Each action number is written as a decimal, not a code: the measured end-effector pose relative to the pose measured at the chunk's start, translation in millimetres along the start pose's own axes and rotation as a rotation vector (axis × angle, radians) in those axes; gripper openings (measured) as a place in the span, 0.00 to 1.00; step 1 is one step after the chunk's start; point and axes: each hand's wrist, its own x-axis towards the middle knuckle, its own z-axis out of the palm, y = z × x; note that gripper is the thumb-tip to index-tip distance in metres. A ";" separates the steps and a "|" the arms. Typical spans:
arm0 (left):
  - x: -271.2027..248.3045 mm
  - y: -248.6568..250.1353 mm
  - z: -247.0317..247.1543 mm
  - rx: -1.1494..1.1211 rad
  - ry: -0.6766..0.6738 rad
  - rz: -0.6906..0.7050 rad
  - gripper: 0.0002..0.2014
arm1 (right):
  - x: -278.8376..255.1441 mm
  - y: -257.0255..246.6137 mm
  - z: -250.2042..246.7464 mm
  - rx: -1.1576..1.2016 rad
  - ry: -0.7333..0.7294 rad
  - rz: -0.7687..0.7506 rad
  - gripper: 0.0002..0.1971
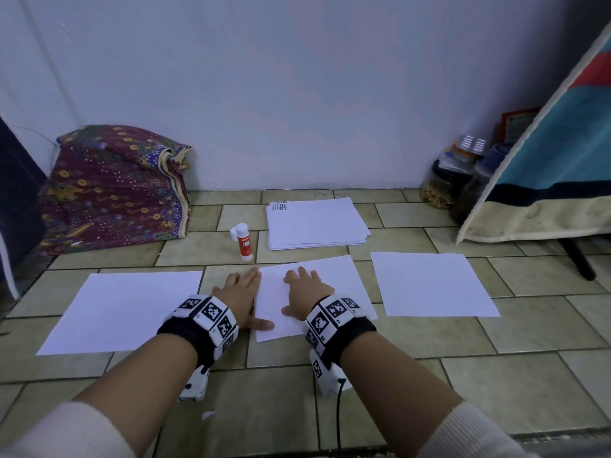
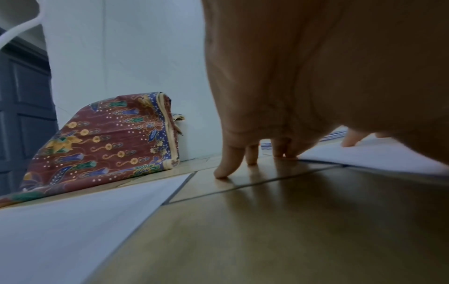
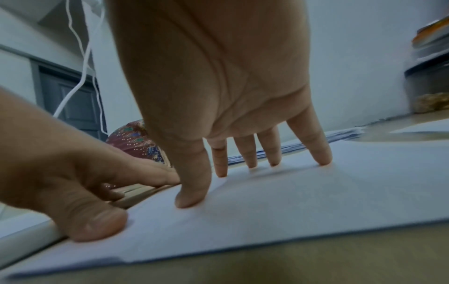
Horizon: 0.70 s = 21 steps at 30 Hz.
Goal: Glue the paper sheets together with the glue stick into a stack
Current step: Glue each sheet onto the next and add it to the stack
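we see 3 paper sheets on the tiled floor (image 1: 396, 375). at frame centre our right hand (image 1: 305, 292) lies with its grip spread flat on the middle sheet (image 1: 337, 282); our left hand (image 1: 243, 294), grip spread, rests at that sheet's left edge. the glue stick (image 1: 244, 242) stands upright above, just left of the paper stack (image 1: 317, 223).

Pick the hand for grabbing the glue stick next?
Left hand, probably. It lies at the middle sheet's left edge, just below the glue stick. The right hand presses flat on that sheet.
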 end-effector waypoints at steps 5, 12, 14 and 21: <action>-2.0 7.5 -5.5 0.167 0.022 -0.040 0.55 | 0.7 -18.0 -8.2 -0.163 0.003 -0.004 0.36; 1.5 4.7 -2.5 0.214 0.011 -0.046 0.56 | 1.4 10.9 -23.9 -0.164 -0.096 -0.217 0.38; 1.2 3.9 -2.8 0.195 0.003 -0.042 0.56 | 1.2 31.1 -26.7 -0.102 -0.071 -0.156 0.34; -1.8 4.2 -4.2 0.192 -0.018 -0.035 0.56 | 9.5 82.1 -38.3 0.019 0.019 0.070 0.34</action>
